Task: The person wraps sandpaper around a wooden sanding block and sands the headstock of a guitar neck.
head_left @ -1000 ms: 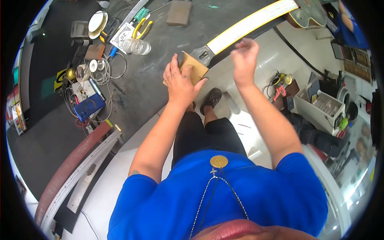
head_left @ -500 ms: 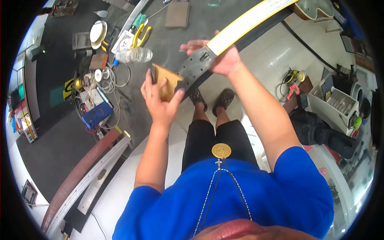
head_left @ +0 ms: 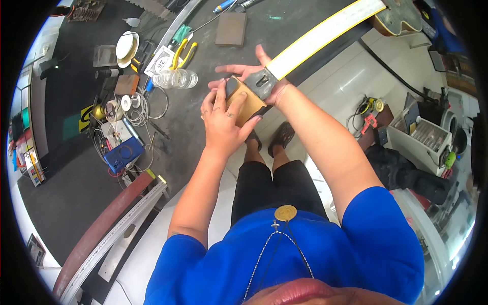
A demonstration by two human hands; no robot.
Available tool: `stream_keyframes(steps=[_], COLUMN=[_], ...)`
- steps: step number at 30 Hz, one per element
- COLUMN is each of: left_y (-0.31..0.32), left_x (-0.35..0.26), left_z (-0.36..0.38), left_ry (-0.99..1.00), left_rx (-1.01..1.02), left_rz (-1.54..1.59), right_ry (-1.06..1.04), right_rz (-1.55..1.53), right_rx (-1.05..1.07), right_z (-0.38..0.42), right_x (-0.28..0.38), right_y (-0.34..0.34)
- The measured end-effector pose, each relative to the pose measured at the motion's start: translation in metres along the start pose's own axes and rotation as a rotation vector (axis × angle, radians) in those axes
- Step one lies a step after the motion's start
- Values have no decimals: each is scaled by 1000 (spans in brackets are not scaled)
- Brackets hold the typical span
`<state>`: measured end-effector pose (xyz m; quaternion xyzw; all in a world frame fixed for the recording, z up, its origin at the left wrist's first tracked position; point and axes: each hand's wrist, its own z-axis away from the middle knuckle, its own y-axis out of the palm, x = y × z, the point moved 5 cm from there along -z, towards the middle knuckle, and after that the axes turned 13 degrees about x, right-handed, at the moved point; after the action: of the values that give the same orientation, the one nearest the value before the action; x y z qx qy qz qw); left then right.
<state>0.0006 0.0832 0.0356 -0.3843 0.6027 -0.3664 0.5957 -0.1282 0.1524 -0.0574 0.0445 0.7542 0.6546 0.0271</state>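
A tan sanding block with a dark edge is in my left hand, fingers over its top and thumb along the near side. The block lies over the dark headstock of a guitar neck, hiding most of its holes. The neck's white, yellow-edged face runs up to the right, toward a curved guitar body. Under the headstock my right hand cradles it palm up, with thumb and fingers stretched out past its edges.
On the dark bench lie a brown rectangular block, yellow-handled pliers and a clear bottle. Cables and a blue phone sit to the left. Curved long pieces rest at lower left; a white bin stands right.
My left hand has moved right and up, bringing the sanding block from beside the headstock's end to over it. My right thumb and fingers are spread wider.
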Motion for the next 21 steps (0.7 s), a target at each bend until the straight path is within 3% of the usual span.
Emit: stream_keyframes(steps=[8, 13, 16, 19, 21], left_y=[28, 25, 26, 22, 19], left_x=[-12, 25, 20, 4, 4], left_z=[-37, 27, -1, -50, -42], left_ry=[149, 70, 162, 187, 189], left_rx=[-69, -26, -119, -91, -63], left_rz=[115, 53, 101, 85, 51], right_ry=[76, 76, 92, 78, 87], right_rz=[76, -74, -140, -24, -18], right_rx=[-32, -17, 41, -23, -49], right_z=[-2, -5, -5, -4, -3], right_x=[-5, -3, -5, -3, -5], right_y=[0, 1, 7, 2, 0])
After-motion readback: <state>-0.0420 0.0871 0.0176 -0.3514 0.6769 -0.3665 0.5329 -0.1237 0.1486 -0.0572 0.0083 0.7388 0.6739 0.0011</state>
